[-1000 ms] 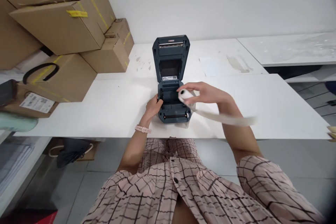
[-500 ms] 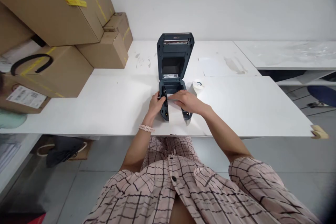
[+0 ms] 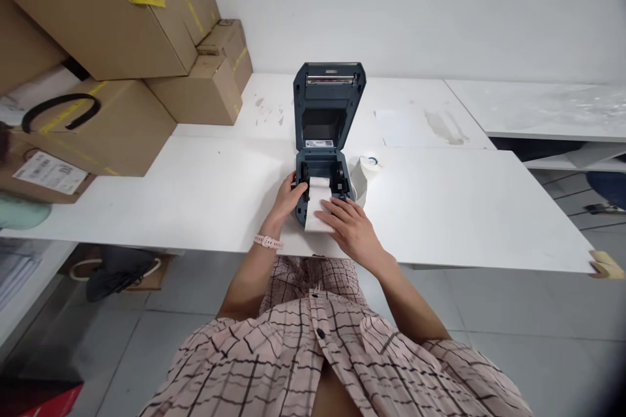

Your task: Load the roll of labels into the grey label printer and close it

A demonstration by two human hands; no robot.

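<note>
Head view: one dark label printer (image 3: 323, 166) stands with its lid raised, close to the front edge of a white desk (image 3: 464, 208). One white paper strip (image 3: 315, 205) runs out of its bay towards that edge. The left hand (image 3: 287, 201) clasps the printer's left wall, thumb on the top rim and fingers (image 3: 293, 190) curled against the side. The right hand (image 3: 351, 227) lies flat on the strip's near end, fingers (image 3: 330, 207) spread and pressing, gripping nothing. One paper roll (image 3: 366, 168) stands just beside the printer on the right. One pale wristband (image 3: 267, 242) circles the left wrist.

A small white label (image 3: 319, 143) sits inside the lid, its print too small to read. At least five cardboard boxes (image 3: 112, 32) with yellow tape are stacked at the left, and one carries a shipping label (image 3: 46, 172) that is also unreadable.

Bare desk surface lies wide to both sides of the printer, and more behind it.
</note>
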